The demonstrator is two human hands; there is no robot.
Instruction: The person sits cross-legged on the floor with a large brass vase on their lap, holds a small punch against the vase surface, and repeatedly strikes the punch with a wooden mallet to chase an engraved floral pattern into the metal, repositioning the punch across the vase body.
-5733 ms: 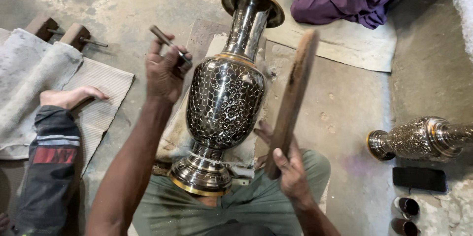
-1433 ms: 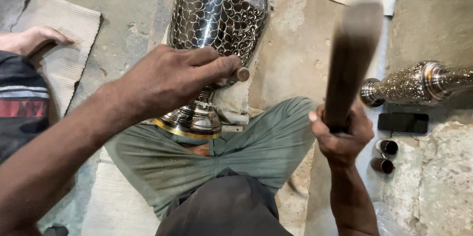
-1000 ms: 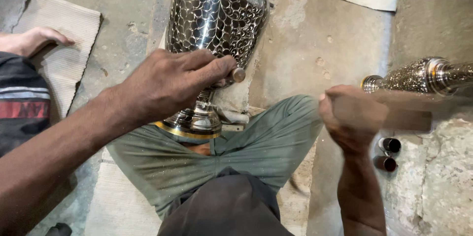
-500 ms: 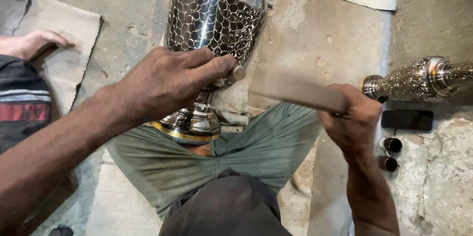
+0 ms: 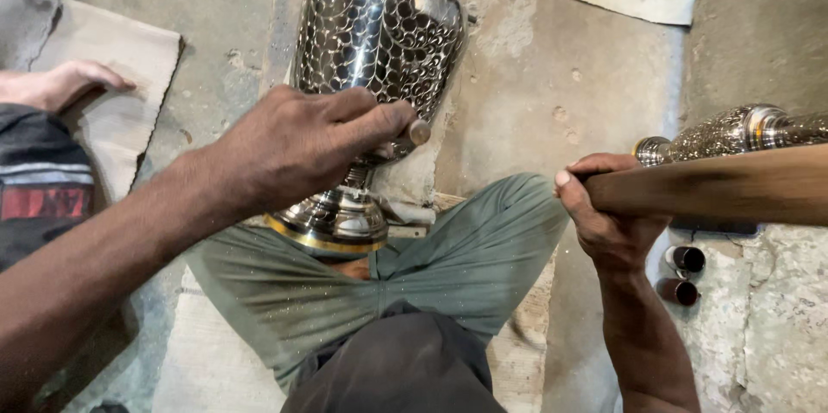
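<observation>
Head view showed left hand (image 5: 297, 150) closed on a punch (image 5: 405, 139) set against the vase (image 5: 375, 34), just above its stem; right hand (image 5: 608, 215) gripped a wooden stick (image 5: 733, 189). Risk: an off-line blow would likely dent the vase or strike fingers.

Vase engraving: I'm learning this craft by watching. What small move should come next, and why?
Probably swing the stick in the right hand left, onto the punch's butt. The left hand holds the punch against the vase just above its stem, and the stick is drawn back to the right, clear of the punch.
</observation>
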